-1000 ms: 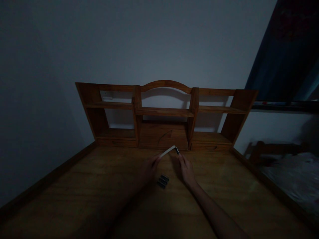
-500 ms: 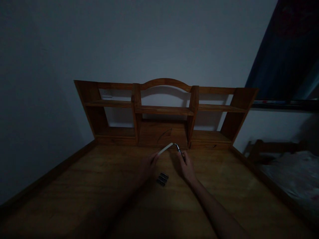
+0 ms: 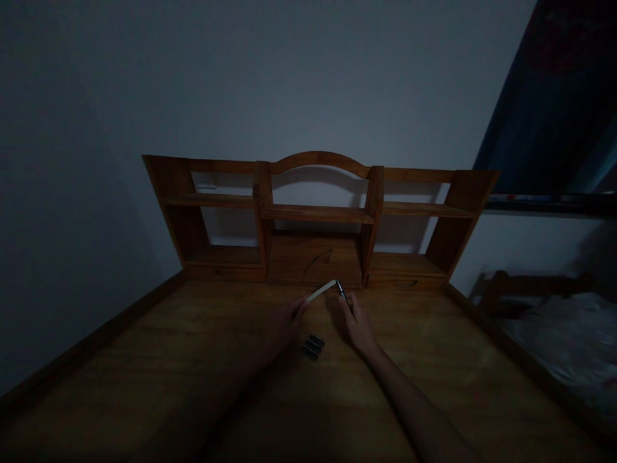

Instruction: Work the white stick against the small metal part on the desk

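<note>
My left hand (image 3: 290,316) is closed on a slim white stick (image 3: 321,291), which slants up to the right; its kind is hard to make out in the dim light. My right hand (image 3: 357,323) grips a thin black rod with a shiny silver tip (image 3: 340,289), pointing up and to the left. The silver tip meets or nearly meets the far end of the white stick; I cannot tell if they touch. Close below the hands, three short dark cylinders (image 3: 313,347), like batteries, lie side by side on the wooden desk (image 3: 409,366).
A wooden shelf unit (image 3: 315,214) stands along the desk's back edge against a pale wall (image 3: 308,77). To the right are a dark curtain (image 3: 554,96) and a bed with pale bedding (image 3: 569,334). The room is dim.
My right hand has shifted slightly left, and the rod's silver end, which looked bent toward the white stick, now looks straight. The left hand has barely moved.
</note>
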### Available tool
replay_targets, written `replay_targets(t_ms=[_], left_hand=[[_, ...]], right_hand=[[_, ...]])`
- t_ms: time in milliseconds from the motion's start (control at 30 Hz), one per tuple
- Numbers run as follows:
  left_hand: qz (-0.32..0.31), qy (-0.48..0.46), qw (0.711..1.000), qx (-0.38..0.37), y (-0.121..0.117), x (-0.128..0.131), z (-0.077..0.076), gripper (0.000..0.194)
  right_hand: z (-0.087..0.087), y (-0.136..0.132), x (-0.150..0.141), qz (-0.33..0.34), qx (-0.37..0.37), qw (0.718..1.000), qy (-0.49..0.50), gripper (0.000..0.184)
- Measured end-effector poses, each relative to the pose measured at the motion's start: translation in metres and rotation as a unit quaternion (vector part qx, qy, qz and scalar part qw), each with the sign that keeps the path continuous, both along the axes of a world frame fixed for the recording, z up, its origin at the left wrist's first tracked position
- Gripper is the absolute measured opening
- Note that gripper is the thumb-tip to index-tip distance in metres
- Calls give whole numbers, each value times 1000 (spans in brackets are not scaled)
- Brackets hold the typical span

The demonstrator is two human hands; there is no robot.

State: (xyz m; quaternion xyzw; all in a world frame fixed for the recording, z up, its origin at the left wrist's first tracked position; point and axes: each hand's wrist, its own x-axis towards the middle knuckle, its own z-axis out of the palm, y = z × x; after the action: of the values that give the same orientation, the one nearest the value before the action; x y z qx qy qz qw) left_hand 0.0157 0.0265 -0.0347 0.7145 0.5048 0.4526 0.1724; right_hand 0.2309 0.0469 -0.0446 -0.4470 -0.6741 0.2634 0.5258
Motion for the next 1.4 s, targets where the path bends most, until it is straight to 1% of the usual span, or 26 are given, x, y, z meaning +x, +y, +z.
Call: replay_targets(t_ms=[100,233,533,733,867,1000,1200,1400], left_hand=[[-3,-4,1000,-1,-1,0,3,46],[-3,-24,1000,4,-1,0,5,45],[34,-26,999,-30,8,-4,-4,49],[14,-38,999,4,7,-1,-5,45],[0,-20,1000,-8,3,1,-3,44],[3,-14,1000,-16,2,0,0,47],[0,4,1000,-3,2,-2,1,47],[-8,13,1000,-6,4,-3,-2,49]], right_hand=[[0,1,-1,7,4,1000,-2,32],[0,0,-1,4,8,999,-31,29],[3,-1,1,-8,29,998,-53,25],[2,0,0,-15,46,996,-74,21],[2,0,1,-32,51,997,-56,19],[2,2,1,-25,61,997,-47,18],[0,3,2,-35,61,995,-69,20],[-6,8,5,-67,56,991,-106,29]])
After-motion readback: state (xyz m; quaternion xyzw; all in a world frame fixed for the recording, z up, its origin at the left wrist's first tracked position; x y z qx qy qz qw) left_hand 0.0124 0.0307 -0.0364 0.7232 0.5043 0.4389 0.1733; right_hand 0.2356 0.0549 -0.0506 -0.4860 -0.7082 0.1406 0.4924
